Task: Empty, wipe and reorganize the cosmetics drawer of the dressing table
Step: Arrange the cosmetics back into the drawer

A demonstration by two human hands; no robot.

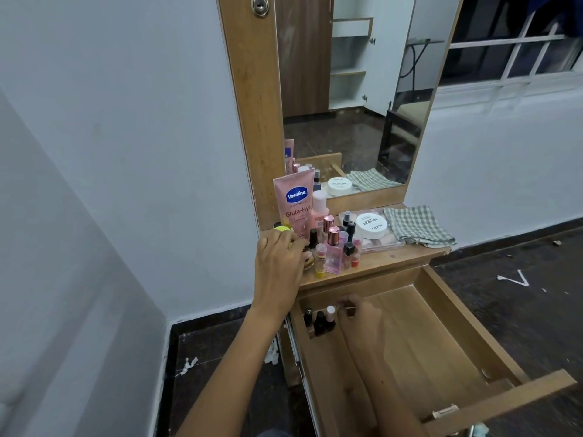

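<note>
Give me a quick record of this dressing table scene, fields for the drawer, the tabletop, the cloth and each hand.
drawer: pulled open, a few small bottles standing in its back left corner, the rest bare wood
tabletop: crowded with cosmetics, including a pink Vaseline tube and a white round jar
checked cloth: folded at the tabletop's right end
left hand: on the tabletop, gripping a yellow-topped item
right hand: inside the drawer, pinching a small item beside the bottles
</note>
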